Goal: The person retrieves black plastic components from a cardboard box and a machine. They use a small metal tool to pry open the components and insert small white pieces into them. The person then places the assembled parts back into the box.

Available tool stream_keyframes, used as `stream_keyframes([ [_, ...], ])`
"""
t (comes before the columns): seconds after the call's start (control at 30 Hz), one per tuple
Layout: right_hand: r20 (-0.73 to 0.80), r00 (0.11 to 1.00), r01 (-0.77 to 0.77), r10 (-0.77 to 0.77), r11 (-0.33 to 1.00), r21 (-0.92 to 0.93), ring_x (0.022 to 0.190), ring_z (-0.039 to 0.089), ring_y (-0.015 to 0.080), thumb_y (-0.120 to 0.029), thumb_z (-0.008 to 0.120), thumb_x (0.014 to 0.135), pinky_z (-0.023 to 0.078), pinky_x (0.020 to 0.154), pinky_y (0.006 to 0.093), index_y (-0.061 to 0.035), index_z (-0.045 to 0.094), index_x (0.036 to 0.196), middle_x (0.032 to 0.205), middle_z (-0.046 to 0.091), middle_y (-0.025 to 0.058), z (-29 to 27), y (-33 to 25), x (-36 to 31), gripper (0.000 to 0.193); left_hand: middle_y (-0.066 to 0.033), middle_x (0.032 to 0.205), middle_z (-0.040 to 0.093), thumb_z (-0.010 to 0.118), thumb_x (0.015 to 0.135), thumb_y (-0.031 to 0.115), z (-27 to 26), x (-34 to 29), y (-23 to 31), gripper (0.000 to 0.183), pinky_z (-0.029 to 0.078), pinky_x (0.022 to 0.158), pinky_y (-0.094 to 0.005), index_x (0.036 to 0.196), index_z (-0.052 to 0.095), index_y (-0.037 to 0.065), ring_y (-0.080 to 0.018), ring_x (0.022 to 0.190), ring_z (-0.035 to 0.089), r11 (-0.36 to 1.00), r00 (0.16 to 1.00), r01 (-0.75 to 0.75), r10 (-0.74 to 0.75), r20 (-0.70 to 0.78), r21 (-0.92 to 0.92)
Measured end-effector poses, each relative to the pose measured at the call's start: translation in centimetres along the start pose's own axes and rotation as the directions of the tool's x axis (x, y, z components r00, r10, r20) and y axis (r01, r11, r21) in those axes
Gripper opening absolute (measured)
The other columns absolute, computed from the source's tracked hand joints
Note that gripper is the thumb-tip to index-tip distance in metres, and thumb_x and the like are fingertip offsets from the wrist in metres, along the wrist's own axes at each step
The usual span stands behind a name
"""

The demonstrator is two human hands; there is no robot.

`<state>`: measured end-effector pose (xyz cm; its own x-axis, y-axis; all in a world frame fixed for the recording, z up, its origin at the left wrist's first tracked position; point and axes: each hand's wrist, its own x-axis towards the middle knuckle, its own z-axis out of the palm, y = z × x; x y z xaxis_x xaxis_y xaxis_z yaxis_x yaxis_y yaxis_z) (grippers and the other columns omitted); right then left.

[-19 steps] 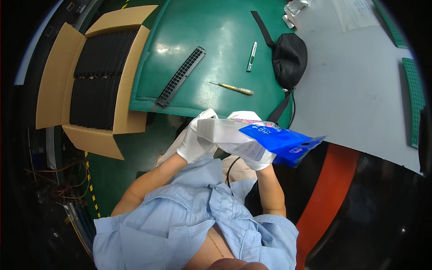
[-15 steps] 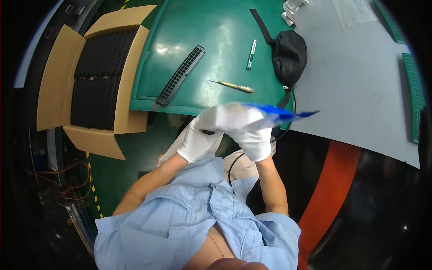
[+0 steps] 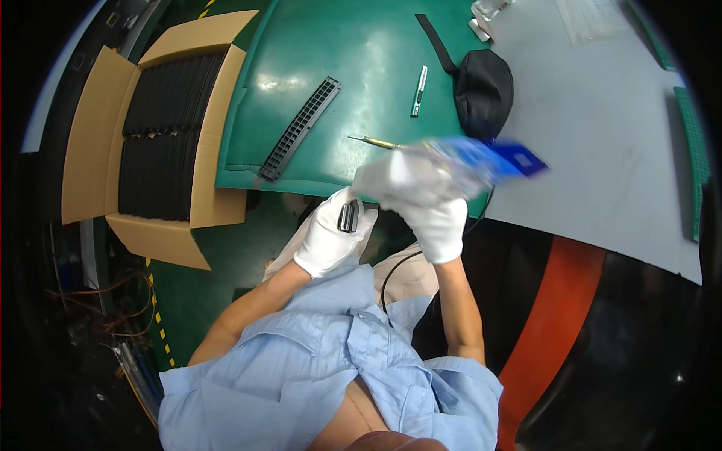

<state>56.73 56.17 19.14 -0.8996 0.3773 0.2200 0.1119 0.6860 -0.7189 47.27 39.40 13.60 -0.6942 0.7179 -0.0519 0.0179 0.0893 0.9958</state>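
Note:
My left hand (image 3: 325, 239), in a white glove, is closed round a small dark rectangular piece (image 3: 348, 216) that shows at the palm, just off the table's near edge. My right hand (image 3: 435, 227), gloved too, grips a clear plastic bag with a blue end (image 3: 459, 169). The bag is smeared by motion and its contents cannot be made out. It hangs over the mat's near edge and covers the handle of a screwdriver (image 3: 374, 141). Left of the screwdriver lies a long black slotted strip (image 3: 301, 129).
A utility knife (image 3: 419, 92) and a black pouch with a strap (image 3: 483, 94) lie on the green mat (image 3: 361, 68). An open cardboard box (image 3: 90, 143) of stacked black parts stands at the left. A grey table (image 3: 587, 143) adjoins at the right.
My right hand has swung the bag up and to the right, away from my left hand. The dark piece in my left palm now shows more fully.

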Motion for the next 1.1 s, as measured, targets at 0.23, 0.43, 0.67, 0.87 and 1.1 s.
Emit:
stream_keyframes([
  [0.23, 0.041, 0.990, -0.144, 0.138, 0.930, 0.338, 0.090, 0.070, 0.0212, -0.005, 0.086, 0.072, 0.055, 0.083, 0.0341, 0.0005, 0.071, 0.104, 0.103, 0.073, 0.0099, -0.3, -0.6, -0.4, 0.036, -0.0095, 0.081, 0.056, 0.073, 0.082, 0.002, 0.3, 0.7, 0.1, 0.017, 0.047, 0.070, -0.0343, 0.092, 0.060, 0.003, -0.0264, 0.071, 0.053, 0.991, 0.999, -0.042, 0.039, -0.021, -0.126],
  [0.43, 0.006, 0.984, -0.174, 0.176, 0.972, 0.156, 0.094, 0.069, 0.0198, -0.006, 0.089, 0.071, 0.055, 0.086, 0.0332, -0.0013, 0.072, 0.107, 0.107, 0.073, 0.0103, -0.6, -3.0, 0.0, 0.040, -0.0105, 0.074, 0.051, 0.073, 0.085, 0.006, 0.1, 0.8, 0.9, 0.018, 0.045, 0.068, -0.0353, 0.084, 0.055, 0.003, -0.0265, 0.068, 0.052, 0.989, 0.990, -0.144, 0.144, -0.005, -0.023],
  [0.67, -0.026, 0.873, -0.487, 0.487, 0.873, 0.026, 0.099, 0.068, 0.0156, -0.027, 0.086, 0.078, 0.052, 0.089, 0.0290, -0.0022, 0.063, 0.128, 0.112, 0.072, 0.0116, 0.7, 2.5, 6.2, 0.060, -0.0104, 0.075, 0.051, 0.076, 0.086, 0.010, -0.8, 0.2, 1.3, 0.026, 0.045, 0.068, -0.0364, 0.080, 0.051, 0.005, -0.0273, 0.070, 0.053, 0.999, 0.998, -0.044, 0.043, 0.044, 0.007],
  [0.87, 0.021, 0.912, -0.405, 0.409, 0.908, -0.107, 0.109, 0.066, 0.0406, -0.050, 0.083, 0.078, 0.053, 0.093, 0.0418, 0.0000, 0.052, 0.132, 0.115, 0.069, 0.0247, 5.1, 11.2, 16.4, 0.080, -0.0093, 0.075, 0.050, 0.076, 0.087, 0.010, -1.8, 0.6, 1.2, 0.025, 0.045, 0.068, -0.0345, 0.081, 0.052, 0.005, -0.0237, 0.068, 0.049, 0.999, 0.999, -0.034, 0.033, 0.038, 0.012],
  [1.1, -0.005, 0.878, -0.466, 0.478, 0.853, -0.235, 0.113, 0.065, 0.0429, -0.056, 0.079, 0.080, 0.052, 0.098, 0.0430, 0.0065, 0.055, 0.121, 0.116, 0.068, 0.0310, 8.5, 14.6, 22.6, 0.079, -0.0059, 0.076, 0.051, 0.075, 0.088, 0.005, -2.5, 1.4, 1.1, 0.023, 0.045, 0.067, -0.0292, 0.081, 0.052, 0.004, -0.0161, 0.068, 0.048, 0.997, 0.998, 0.067, -0.067, -0.009, -0.034],
])
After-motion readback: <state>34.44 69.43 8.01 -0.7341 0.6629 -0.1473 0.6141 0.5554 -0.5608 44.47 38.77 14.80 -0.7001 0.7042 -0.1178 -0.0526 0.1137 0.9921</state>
